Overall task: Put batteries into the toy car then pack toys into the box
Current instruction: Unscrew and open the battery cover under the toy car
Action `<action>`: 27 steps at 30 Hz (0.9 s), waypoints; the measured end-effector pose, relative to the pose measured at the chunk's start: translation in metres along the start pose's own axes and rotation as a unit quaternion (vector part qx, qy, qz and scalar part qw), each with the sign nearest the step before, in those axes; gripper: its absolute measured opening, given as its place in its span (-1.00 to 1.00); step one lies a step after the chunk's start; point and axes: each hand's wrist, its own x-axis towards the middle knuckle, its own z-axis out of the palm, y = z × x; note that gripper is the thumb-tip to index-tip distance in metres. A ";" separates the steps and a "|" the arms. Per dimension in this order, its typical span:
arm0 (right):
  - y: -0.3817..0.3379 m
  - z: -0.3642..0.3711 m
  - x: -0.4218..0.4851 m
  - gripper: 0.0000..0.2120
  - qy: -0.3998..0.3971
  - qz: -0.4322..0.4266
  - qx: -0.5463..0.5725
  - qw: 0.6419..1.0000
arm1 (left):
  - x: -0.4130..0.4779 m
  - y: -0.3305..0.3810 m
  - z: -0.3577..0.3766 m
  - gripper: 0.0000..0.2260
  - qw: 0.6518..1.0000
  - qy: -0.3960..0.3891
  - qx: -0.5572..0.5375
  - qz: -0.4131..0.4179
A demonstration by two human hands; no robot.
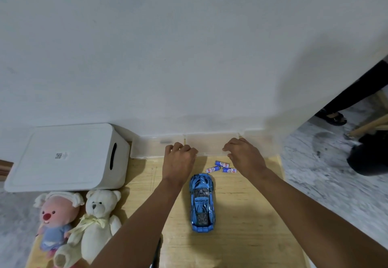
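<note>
Left grip (180,158) and right grip (244,155): my fingers are curled over the near rim of a clear box (147,151) that stands against the wall. The two grips are set apart along that rim. My thumbs are hidden, so I cannot tell how firmly the rim is pinched.

Location of parts:
- The three batteries (222,167) lie loose on the bench (241,215), just behind my right grip on my side.
- The toy car (202,202) stands on its wheels between my forearms, nearer me than both grips and lengthwise toward them.
- The white box (63,158), lid on, sits to the left of my left grip.
- The pink plush (55,219) and white teddy bear (97,221) lie further left and nearer me.

Handling, as judged:
- The clear box looks thin-walled and light, and it will likely flex, so lift it with both grips.
- The car shell is rigid and glossy, so probably slippery. Take it across the body between the wheels. No battery hatch is visible from above.
- The batteries are smooth cylinders that may roll. Pinch each one at mid-length, one at a time.
- The plush toys are soft and compressible. Take them by the torso.
</note>
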 end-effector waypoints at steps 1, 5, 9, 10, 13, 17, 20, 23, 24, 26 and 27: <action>0.000 0.000 0.001 -0.65 -0.003 0.008 -0.006 1.000 | 0.000 0.001 0.000 -0.79 1.000 -0.004 0.004 -0.002; -0.004 0.004 0.003 -0.58 -0.005 0.027 -0.028 0.999 | 0.001 0.004 -0.001 -0.82 1.000 -0.015 -0.001 -0.013; -0.012 0.002 0.006 -0.64 -0.022 0.032 -0.063 0.997 | 0.005 0.006 -0.009 -0.79 0.998 -0.055 -0.008 -0.024; -0.016 -0.001 0.008 -0.66 -0.037 0.037 -0.078 0.996 | 0.007 0.004 -0.009 -0.75 0.998 -0.062 -0.014 -0.015; -0.034 -0.013 0.017 -0.74 -0.075 0.045 -0.129 0.988 | 0.006 -0.014 -0.021 -0.70 0.996 -0.072 -0.057 -0.019; -0.069 -0.023 0.031 -0.73 -0.036 -0.015 -0.086 0.996 | -0.008 -0.064 -0.038 -0.64 0.989 -0.053 -0.087 -0.106; -0.106 -0.013 0.039 -0.64 -0.077 -0.076 -0.027 0.994 | -0.022 -0.101 -0.039 -0.56 0.978 -0.106 -0.105 -0.149; -0.137 0.014 0.049 -0.49 -0.108 -0.094 -0.041 0.989 | -0.028 -0.122 -0.035 -0.49 0.974 -0.142 -0.093 -0.150; -0.145 0.023 0.052 -0.44 -0.110 -0.096 -0.062 0.987 | -0.030 -0.125 -0.034 -0.48 0.975 -0.147 -0.082 -0.142; -0.156 0.038 0.057 -0.39 -0.108 -0.096 -0.104 0.984 | -0.030 -0.127 -0.033 -0.49 0.979 -0.159 -0.053 -0.119; -0.161 0.043 0.059 -0.38 -0.104 -0.091 -0.119 0.983 | -0.029 -0.128 -0.033 -0.51 0.980 -0.163 -0.035 -0.110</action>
